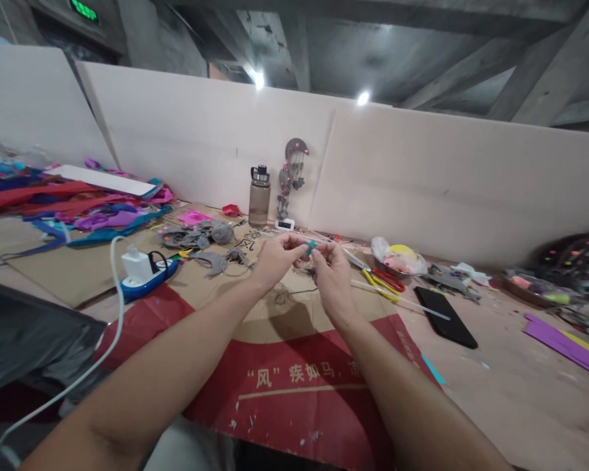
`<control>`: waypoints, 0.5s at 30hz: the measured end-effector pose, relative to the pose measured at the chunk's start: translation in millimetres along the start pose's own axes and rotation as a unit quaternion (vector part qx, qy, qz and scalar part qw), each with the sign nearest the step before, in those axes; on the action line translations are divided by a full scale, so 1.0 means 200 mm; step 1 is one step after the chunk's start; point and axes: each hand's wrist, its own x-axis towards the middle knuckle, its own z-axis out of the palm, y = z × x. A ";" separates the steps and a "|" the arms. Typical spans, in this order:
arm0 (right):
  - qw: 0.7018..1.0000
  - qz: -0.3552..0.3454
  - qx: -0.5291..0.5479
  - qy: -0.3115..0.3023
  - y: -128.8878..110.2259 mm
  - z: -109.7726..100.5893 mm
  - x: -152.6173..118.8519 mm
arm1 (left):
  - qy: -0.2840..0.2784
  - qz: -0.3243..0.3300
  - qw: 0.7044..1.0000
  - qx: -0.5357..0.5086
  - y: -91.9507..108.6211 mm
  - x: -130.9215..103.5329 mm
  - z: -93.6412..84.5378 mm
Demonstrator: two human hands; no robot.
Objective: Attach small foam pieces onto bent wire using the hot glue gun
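Note:
A small teal piece (311, 246) is held up between both hands, above the red and tan cardboard (294, 327). My left hand (277, 260) pinches its left side with thumb and fingertips. On the other side, my right hand (332, 271) has its fingers closed on the same piece. Thin grey string (289, 294) lies on the cardboard just below the hands. Grey crescent and small felt shapes (216, 261) rest to the left of my left hand. Scissors with red and yellow handles (385, 281) lie to the right of my right hand.
A water bottle (259, 198) stands at the back, beside a hanging grey crescent ornament (296, 150). A blue power strip (150, 280) with a white cable is at left, near colored felt strips (108, 219). At right lie a black phone (445, 316) and a bowl (399, 258).

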 end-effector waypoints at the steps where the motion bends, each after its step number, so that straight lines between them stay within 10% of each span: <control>1: 1.000 -0.008 -0.010 0.009 -0.01 -0.01 0.00 | -0.007 -0.011 1.000 -0.021 -0.01 0.00 0.00; 15: 0.991 -0.066 -0.116 0.027 -0.01 -0.05 -0.01 | -0.038 -0.068 0.988 -0.133 0.00 0.00 0.00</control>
